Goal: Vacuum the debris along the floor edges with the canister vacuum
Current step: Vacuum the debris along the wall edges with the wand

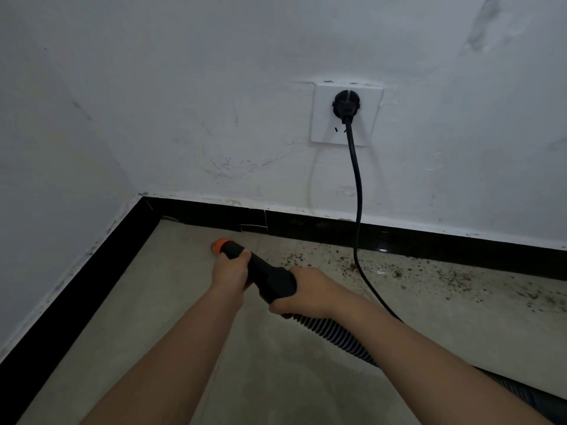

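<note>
I note the black vacuum nozzle (264,273) angled down toward the floor (171,302), its orange tip (218,245) at or just above the tile, short of the black baseboard (306,223) near the room corner; whether it touches I cannot tell. My left hand (231,269) grips the nozzle just behind the orange tip, fingers curled tight round the barrel with no gap showing. My right hand (302,291) clamps the thicker rear end of the nozzle, fingers wrapped underneath and thumb over, where the ribbed hose (334,331) joins and trails back past the right forearm. Debris (429,279), brown specks, lies scattered along the floor edge to the right of both hands, beyond the right knuckles. A black power cord (358,191) drops from a plug (346,103) in the white wall socket (325,118) above the hands, passing just right of the right hand.
</note>
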`<state>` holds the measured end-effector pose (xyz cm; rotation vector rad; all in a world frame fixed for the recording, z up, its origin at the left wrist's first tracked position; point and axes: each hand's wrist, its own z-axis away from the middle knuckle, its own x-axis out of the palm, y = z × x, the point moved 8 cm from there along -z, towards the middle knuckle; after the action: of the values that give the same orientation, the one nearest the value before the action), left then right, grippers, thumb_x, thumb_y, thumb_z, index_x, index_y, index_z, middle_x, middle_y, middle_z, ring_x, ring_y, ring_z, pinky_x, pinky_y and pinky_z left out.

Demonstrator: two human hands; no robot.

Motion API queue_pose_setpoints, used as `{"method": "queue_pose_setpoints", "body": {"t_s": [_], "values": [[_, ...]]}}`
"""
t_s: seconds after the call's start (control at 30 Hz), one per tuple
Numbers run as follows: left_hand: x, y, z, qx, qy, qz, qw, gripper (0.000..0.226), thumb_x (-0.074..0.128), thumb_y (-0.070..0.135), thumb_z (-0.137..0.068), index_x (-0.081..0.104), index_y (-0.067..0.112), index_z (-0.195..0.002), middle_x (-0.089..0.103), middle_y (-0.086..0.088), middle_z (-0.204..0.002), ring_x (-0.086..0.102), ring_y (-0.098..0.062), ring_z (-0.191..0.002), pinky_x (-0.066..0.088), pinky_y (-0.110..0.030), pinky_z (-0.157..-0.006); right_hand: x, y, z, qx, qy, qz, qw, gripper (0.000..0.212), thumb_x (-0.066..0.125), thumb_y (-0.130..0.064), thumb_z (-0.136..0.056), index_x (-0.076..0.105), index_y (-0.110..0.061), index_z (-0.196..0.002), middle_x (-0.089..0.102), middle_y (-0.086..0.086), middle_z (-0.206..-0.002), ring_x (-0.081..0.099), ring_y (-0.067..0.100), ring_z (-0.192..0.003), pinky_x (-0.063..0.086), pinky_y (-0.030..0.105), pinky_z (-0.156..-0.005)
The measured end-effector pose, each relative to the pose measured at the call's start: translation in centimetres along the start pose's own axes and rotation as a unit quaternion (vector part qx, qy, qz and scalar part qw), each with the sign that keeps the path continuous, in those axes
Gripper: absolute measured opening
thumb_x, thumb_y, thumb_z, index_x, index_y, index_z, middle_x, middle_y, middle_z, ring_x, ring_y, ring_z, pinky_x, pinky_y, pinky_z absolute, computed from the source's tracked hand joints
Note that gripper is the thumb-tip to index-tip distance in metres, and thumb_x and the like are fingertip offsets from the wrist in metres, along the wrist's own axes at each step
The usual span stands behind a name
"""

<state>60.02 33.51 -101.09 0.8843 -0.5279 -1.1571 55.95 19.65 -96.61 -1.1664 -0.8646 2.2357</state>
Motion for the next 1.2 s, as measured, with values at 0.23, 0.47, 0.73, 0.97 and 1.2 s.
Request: {"method": "queue_pose_setpoints", "body": {"t_s": [0.23,0.47,0.73,0.97,1.2], "values": [[-2.5,-1.0,2.8,-0.014,-0.004,0.048,0.999,0.050,0.051,0.010,-0.093,0.033,0.001,-0.139,0.048,-0.022,-0.131,0.052,-0.035,-0.116,0.048,-0.038,-0.090,1.0,-0.7,0.9,-0.012,-0.028,0.039,0.999,0.036,0.073,-0.034,-0.073,0.051,-0.022,-0.098,0.055,-0.007,-0.087,0.052,0.003,-0.071,0.046,0.016,-0.059],[-4.9,-0.3,2.0,-0.010,0.014,0.028,0.999,0.051,0.052,0.013,-0.093,0.032,0.006,-0.139,0.046,-0.018,-0.133,0.049,-0.034,-0.119,0.042,-0.046,-0.102,3.7,-1.9,-0.8,-0.014,-0.032,0.017,0.999,0.033,0.072,-0.030,-0.076,0.050,-0.019,-0.097,0.052,-0.009,-0.081,0.051,0.001,-0.068,0.040,0.013,-0.052],[-11.1,0.5,1.1,0.017,0.109,0.022,0.994,0.042,0.055,0.016,-0.092,0.041,0.004,-0.129,0.053,-0.017,-0.124,0.054,-0.032,-0.113,0.044,-0.045,-0.100,7.8,-5.5,-3.7,-0.038,-0.073,-0.027,0.996,0.032,0.072,-0.030,-0.076,0.053,-0.019,-0.099,0.056,-0.007,-0.083,0.055,0.005,-0.071,0.047,0.019,-0.061],[-14.7,-1.7,3.8,0.019,0.161,0.084,0.983,0.052,0.053,0.017,-0.093,0.033,0.008,-0.140,0.052,-0.016,-0.129,0.053,-0.029,-0.116,0.042,-0.038,-0.103,10.2,-7.2,-3.1,-0.066,-0.139,0.028,0.988,0.028,0.073,-0.031,-0.075,0.050,-0.025,-0.091,0.055,-0.008,-0.084,0.055,0.003,-0.070,0.044,0.014,-0.056],[-17.6,-3.4,5.6,-0.002,0.220,0.065,0.973,0.055,0.050,0.019,-0.095,0.027,0.008,-0.144,0.048,-0.015,-0.135,0.050,-0.029,-0.120,0.039,-0.032,-0.099,13.3,-8.1,-1.8,-0.085,-0.194,0.023,0.977,0.025,0.072,-0.027,-0.077,0.048,-0.026,-0.084,0.055,-0.007,-0.085,0.054,0.004,-0.071,0.045,0.015,-0.058]]}}
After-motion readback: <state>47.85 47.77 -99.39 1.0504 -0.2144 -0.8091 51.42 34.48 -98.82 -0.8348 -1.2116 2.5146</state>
